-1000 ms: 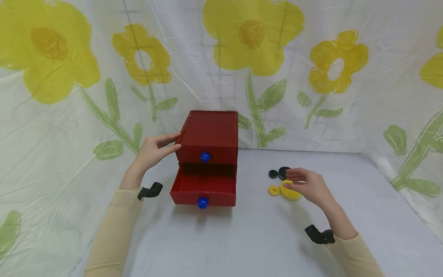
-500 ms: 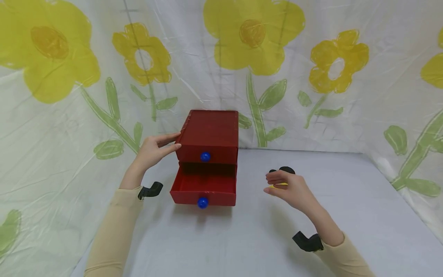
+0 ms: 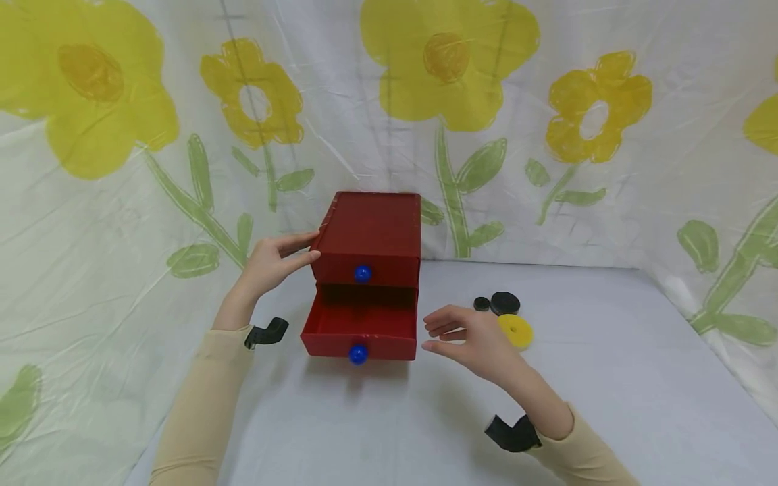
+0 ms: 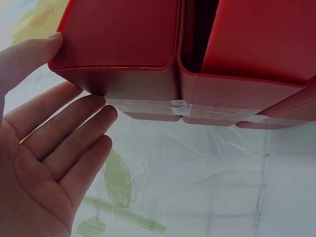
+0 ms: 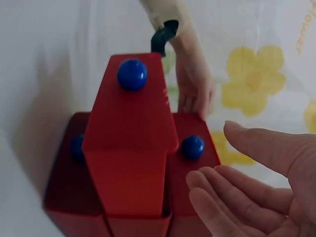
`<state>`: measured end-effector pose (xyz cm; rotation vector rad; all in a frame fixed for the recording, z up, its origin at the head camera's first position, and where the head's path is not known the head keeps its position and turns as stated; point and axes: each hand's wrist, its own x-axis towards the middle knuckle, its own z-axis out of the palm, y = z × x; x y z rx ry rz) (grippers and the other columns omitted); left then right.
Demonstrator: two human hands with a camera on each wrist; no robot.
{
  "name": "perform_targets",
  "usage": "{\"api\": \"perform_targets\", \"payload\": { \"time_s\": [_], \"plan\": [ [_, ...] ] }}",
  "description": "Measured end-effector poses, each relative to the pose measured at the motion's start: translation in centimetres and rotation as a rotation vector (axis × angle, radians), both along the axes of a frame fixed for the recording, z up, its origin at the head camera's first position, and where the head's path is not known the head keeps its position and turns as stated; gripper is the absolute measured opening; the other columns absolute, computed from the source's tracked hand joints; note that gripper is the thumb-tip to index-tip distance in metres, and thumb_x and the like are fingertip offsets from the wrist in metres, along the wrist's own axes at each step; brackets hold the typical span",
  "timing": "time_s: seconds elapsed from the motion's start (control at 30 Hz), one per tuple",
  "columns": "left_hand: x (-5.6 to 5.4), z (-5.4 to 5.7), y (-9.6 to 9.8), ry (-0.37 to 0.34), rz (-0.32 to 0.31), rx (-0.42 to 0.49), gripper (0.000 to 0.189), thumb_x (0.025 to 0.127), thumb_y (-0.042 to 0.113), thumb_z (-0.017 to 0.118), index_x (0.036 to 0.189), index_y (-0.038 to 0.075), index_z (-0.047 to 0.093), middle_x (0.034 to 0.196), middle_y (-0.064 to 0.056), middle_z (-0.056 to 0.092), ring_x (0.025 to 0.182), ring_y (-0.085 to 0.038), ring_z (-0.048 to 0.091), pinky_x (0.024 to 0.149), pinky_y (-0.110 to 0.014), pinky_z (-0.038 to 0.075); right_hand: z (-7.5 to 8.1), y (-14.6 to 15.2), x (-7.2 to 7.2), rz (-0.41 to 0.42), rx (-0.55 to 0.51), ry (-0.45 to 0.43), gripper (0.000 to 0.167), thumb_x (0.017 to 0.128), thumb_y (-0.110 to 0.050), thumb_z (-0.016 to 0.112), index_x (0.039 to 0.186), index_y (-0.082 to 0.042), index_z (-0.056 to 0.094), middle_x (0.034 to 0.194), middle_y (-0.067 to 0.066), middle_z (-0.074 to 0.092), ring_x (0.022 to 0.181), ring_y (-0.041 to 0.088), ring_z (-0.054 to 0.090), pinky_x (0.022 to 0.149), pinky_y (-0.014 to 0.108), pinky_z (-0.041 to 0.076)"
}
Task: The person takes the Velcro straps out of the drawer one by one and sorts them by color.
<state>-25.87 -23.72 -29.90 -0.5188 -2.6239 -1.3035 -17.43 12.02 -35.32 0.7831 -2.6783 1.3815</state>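
Note:
A red drawer cabinet (image 3: 372, 226) stands on the table, its middle drawer (image 3: 389, 347) pulled out and nothing visible inside. Blue round knobs (image 3: 358, 354) sit on the drawer fronts; the lowest drawer shows only in the wrist views. My left hand (image 3: 265, 265) touches the cabinet's upper left edge, thumb at the front and fingers extended along the side. Just right of the pulled-out drawer, my right hand (image 3: 477, 337) hovers, fingers loosely bent and holding nothing. In the right wrist view, the drawer's front (image 5: 129, 116) juts toward the camera beside the right hand's fingers (image 5: 242, 197).
Right of the right hand lie a small black disc (image 3: 481, 304), a larger black disc (image 3: 505, 303) and a yellow disc (image 3: 515, 331). A flower-printed sheet (image 3: 608, 216) hangs behind the table. Black cameras (image 3: 513, 433) are worn at both wrists.
My right hand has moved left from above the discs to beside the drawer, uncovering the yellow disc. A small yellow ring seen earlier is now hidden by it. The left hand stays put.

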Motion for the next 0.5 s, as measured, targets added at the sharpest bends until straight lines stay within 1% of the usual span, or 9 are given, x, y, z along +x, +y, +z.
{"api": "perform_targets", "payload": {
  "time_s": [0.1, 0.2, 0.33, 0.5],
  "plan": [
    [0.2, 0.1, 0.1, -0.005, 0.004, 0.005, 0.045, 0.09, 0.022, 0.066, 0.131, 0.007, 0.058, 0.131, -0.013, 0.059, 0.122, -0.031, 0.055, 0.095, -0.047, 0.049, 0.3, -0.9, 0.4, 0.028, 0.002, 0.015, 0.033, 0.081, -0.035, 0.075, 0.107, -0.014, 0.069, 0.097, -0.001, 0.071, 0.087, 0.007, 0.067, 0.077, 0.024, 0.057],
    [0.3, 0.2, 0.1, -0.004, 0.001, 0.007, 0.045, 0.09, 0.021, 0.066, 0.131, 0.006, 0.058, 0.13, -0.014, 0.059, 0.122, -0.031, 0.055, 0.095, -0.047, 0.049, 0.3, -1.9, 0.6, 0.05, 0.004, 0.012, 0.035, 0.081, -0.037, 0.074, 0.107, -0.013, 0.07, 0.096, -0.001, 0.072, 0.086, 0.004, 0.066, 0.076, 0.021, 0.056],
    [0.1, 0.2, 0.1, 0.002, -0.006, 0.007, 0.045, 0.09, 0.021, 0.066, 0.131, 0.007, 0.058, 0.13, -0.013, 0.06, 0.122, -0.031, 0.055, 0.095, -0.047, 0.049, -0.1, -3.2, 0.8, 0.066, 0.012, 0.007, 0.033, 0.081, -0.036, 0.075, 0.104, -0.013, 0.07, 0.094, -0.003, 0.072, 0.083, 0.002, 0.066, 0.073, 0.016, 0.055],
    [0.1, 0.1, 0.0, 0.0, -0.007, 0.001, 0.045, 0.09, 0.021, 0.066, 0.131, 0.007, 0.058, 0.13, -0.014, 0.059, 0.122, -0.031, 0.055, 0.096, -0.047, 0.049, -0.7, -4.8, 1.0, 0.072, 0.045, 0.03, 0.027, 0.081, -0.031, 0.076, 0.1, -0.012, 0.071, 0.09, -0.004, 0.072, 0.079, 0.0, 0.066, 0.07, 0.014, 0.053]
  ]
}}
